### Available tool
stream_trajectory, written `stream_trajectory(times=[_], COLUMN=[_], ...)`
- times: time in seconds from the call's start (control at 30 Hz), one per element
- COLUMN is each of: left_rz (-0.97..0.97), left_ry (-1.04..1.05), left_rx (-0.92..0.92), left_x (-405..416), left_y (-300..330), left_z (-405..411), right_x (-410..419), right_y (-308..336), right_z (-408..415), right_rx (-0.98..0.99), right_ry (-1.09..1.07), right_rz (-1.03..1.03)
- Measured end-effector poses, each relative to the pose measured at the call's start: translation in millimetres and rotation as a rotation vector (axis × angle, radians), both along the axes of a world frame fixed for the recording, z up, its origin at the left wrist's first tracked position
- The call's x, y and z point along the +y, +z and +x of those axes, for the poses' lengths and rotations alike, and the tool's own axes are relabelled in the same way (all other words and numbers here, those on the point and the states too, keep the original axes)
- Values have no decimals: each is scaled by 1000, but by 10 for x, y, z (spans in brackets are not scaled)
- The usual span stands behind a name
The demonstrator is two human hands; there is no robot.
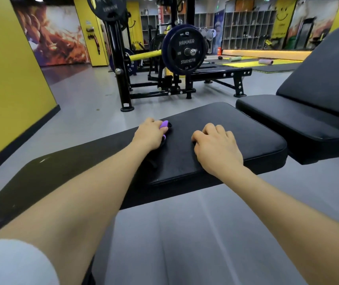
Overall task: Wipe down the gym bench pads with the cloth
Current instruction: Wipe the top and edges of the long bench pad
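A long black bench pad (pixel 252 145) lies across the middle of the view. My left hand (pixel 150 133) rests on it and grips a purple and black thing (pixel 164 124) that peeks out between its fingers; I cannot tell whether this is the cloth. My right hand (pixel 215 147) lies palm down on the pad to the right, fingers bent, with nothing visible under it. A second black seat pad (pixel 287 118) and its tilted back pad (pixel 324 83) stand at the right, just beyond the first pad's end.
A black weight machine (pixel 123 79) with a Hammer Strength plate (pixel 185 51) stands on the grey floor behind the bench. A yellow wall (pixel 10 79) runs along the left. Mats (pixel 246 63) and shelving (pixel 246 29) are at the back right.
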State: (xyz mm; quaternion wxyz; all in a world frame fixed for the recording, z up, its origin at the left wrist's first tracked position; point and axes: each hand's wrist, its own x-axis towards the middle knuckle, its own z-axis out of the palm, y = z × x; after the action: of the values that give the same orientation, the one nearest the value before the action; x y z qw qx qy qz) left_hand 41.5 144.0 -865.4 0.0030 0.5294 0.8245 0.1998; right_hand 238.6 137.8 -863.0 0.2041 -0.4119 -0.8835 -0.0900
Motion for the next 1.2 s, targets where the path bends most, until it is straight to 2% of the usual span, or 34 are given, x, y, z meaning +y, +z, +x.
stream_trajectory(times=[0.17,0.27,0.4,0.6,0.87,0.97,1.1,1.2], left_rz=[-103,-99,5,-27,-72,-37,-31,-54], left_ry=[-197,-285,-212,-20,-190,-203,-83,-50], left_rx=[-13,-24,-12,-22,33,22,-1,20], left_x=[-684,-887,-432,340,-419,-114,467,601], left_y=[6,-33,-21,23,56,73,81,113], left_z=[87,87,-8,-234,-74,-132,-297,-326], right_x=[23,43,121,276,383,421,447,428], right_y=[20,59,134,199,287,310,358,370], right_z=[-15,-17,-110,-315,-430,-473,-491,-505], right_rx=[-9,-12,-34,-89,-141,-187,-242,-247], right_ry=[-2,17,55,36,64,61,60,51], right_rz=[-30,-60,-50,-165,-287,-299,-318,-315])
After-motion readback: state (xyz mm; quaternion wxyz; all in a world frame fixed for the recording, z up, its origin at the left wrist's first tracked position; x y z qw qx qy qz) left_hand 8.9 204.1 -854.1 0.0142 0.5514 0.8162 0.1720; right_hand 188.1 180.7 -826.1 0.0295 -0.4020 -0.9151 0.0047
